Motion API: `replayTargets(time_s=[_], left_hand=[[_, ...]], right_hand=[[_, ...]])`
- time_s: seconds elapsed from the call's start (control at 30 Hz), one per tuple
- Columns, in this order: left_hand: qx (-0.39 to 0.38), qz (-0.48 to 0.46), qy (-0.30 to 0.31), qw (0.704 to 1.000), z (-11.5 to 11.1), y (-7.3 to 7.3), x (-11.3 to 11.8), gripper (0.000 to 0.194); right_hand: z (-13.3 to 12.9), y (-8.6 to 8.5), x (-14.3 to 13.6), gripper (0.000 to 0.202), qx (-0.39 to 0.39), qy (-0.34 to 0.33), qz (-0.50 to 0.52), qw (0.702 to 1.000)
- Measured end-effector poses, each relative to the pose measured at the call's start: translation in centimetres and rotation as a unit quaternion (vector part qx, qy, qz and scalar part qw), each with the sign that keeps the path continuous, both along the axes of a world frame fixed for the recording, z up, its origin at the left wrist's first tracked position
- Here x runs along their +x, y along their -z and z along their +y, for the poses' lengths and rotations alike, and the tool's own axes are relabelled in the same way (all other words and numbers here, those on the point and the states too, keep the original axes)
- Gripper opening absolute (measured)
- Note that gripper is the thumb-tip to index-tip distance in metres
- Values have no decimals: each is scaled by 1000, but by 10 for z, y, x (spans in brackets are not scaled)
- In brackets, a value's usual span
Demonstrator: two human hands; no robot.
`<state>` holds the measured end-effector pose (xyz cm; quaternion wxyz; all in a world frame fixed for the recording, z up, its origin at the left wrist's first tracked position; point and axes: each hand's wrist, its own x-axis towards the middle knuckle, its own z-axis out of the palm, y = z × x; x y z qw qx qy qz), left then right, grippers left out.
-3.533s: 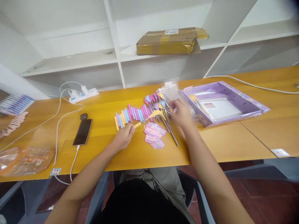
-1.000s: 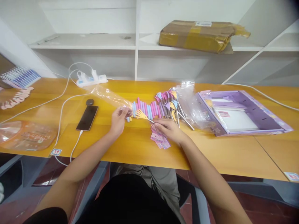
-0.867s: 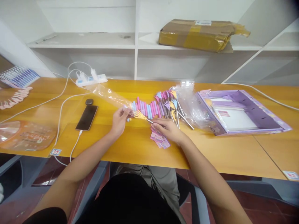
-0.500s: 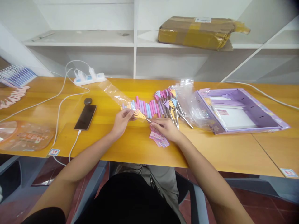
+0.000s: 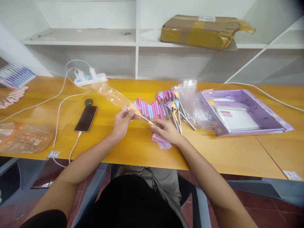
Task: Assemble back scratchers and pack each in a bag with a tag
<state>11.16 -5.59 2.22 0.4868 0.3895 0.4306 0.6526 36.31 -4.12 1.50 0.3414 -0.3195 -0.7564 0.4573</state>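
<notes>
My right hand (image 5: 167,129) is closed on a yellow back scratcher (image 5: 145,119) by the handle end of its metal rod. The scratcher's hand-shaped head is at the mouth of a long clear plastic bag (image 5: 111,95). My left hand (image 5: 121,123) pinches the bag around that head. Behind the hands lies a row of pink, purple and blue tubes (image 5: 149,109). More back scratchers (image 5: 174,106) with coloured heads and metal rods are heaped to the right. Under my right hand are pink printed cards (image 5: 162,143).
Clear bags (image 5: 192,104) lie beside a purple open box (image 5: 247,126) on the right. On the left are a phone (image 5: 86,118), a small dark object (image 5: 88,102), white cables and a power strip (image 5: 91,79). A taped carton (image 5: 199,31) sits on the shelf.
The scratcher's head has moved left, into or against the bag's mouth. More of its rod and its yellow handle end now show, and my right hand grips nearer that end.
</notes>
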Motion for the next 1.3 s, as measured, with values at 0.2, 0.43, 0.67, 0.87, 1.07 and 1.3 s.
replayTargets(time_s=[0.2,0.43,0.67,0.87,1.07,1.3], left_hand=[[-11,-100,-27,995,11,-9,-19,41],[-36,-145,0,989,11,-3,-20,40],[-72,-142,54,986,5,-6,-12,38],[-86,-98,127,983,-6,3,4,43],[-62,57,246,966,-21,17,21,45],[-25,134,311,941,-25,31,28,38]], right_hand=[[-2,-8,8,38,-160,-40,146,975],[0,-17,23,56,-180,-126,204,954],[2,-12,18,58,-204,-107,179,957],[5,-1,4,59,-182,-83,159,967],[2,10,-9,57,-88,11,117,989],[-4,12,-17,35,-105,15,83,991]])
